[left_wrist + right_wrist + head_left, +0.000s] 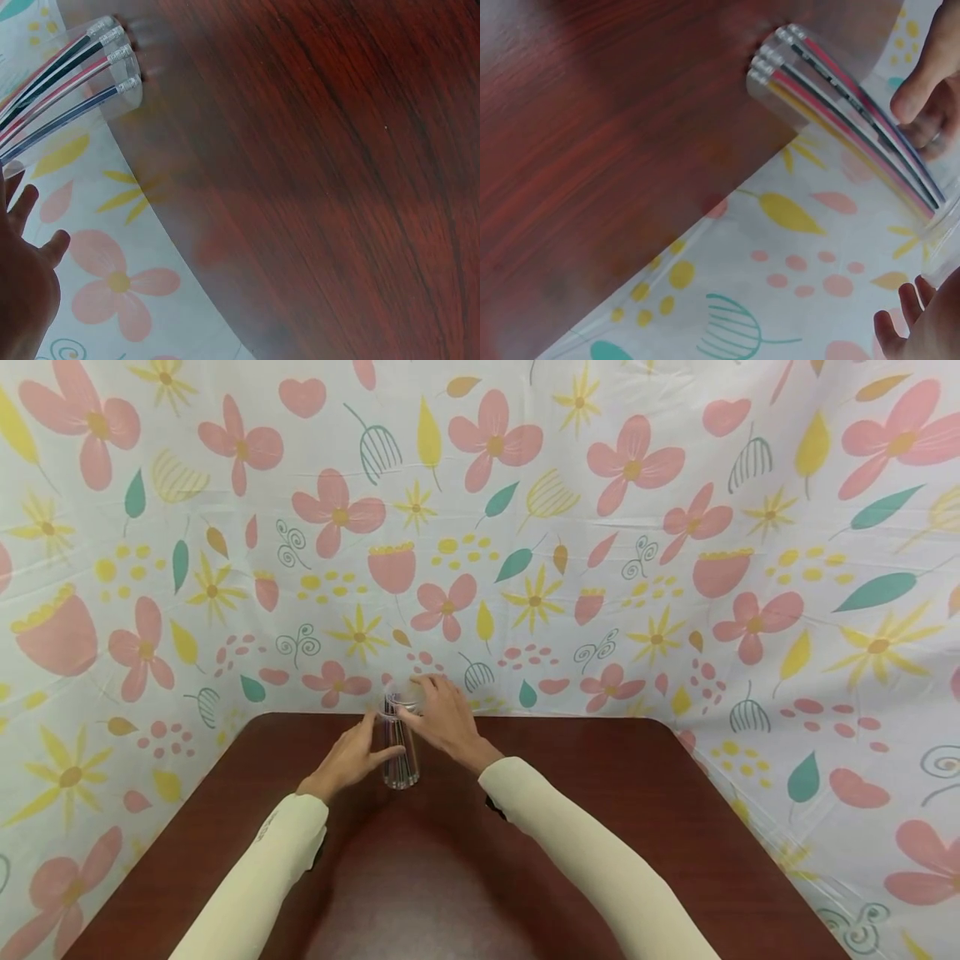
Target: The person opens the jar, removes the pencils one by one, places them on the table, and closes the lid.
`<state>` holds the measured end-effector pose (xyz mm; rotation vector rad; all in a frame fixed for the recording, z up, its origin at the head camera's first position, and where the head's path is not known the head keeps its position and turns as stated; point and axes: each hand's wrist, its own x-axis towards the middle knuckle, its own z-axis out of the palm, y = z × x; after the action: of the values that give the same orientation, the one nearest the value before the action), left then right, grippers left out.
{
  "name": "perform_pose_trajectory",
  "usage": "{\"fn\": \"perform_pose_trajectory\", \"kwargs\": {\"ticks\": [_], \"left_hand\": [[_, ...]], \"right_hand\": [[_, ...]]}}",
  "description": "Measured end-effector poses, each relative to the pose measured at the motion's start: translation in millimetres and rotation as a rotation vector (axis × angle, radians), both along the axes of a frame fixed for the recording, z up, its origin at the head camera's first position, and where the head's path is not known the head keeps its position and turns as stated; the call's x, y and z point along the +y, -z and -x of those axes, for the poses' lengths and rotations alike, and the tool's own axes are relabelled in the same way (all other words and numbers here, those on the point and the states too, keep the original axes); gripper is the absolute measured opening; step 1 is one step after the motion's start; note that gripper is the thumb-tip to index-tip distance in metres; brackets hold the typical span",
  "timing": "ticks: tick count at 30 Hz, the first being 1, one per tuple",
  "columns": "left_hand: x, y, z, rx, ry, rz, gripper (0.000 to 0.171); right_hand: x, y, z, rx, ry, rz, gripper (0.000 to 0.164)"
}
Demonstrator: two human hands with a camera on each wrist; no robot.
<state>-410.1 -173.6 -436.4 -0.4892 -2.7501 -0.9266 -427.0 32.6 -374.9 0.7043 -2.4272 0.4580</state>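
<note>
A tall clear plastic container (401,781) stands upright near the table's far edge, with several slim coloured pencil-like sticks (855,127) inside. Their kind is not certain. Beside its left side is my left hand (351,758), the thumb reaching across the front and the fingers partly behind; in the left wrist view the thumb stands apart from the wall. My right hand (448,720) is at the top, fingers curled round a clear round lid-like piece (408,696). In the right wrist view this transparent piece (946,232) lies at the right edge, mostly cut off.
The dark red-brown table (427,877) has a wood-grain top and rounded far corners. Behind and beside it hangs a white sheet (487,568) printed with flowers, hearts and leaves, close to the far edge.
</note>
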Motion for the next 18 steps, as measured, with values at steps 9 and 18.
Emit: {"fn": "perform_pose_trajectory", "kwargs": {"ticks": [9,18], "left_hand": [[-2.8,2.8,0.7,-0.006,0.004,-0.008,0.093],[-2.0,2.2,0.4,0.032,0.015,-0.042,0.087]], "right_hand": [[24.0,4.7,5.5,-0.019,0.021,0.064,0.062],[44.2,22.5,5.1,-0.108,0.059,0.159,0.065]]}}
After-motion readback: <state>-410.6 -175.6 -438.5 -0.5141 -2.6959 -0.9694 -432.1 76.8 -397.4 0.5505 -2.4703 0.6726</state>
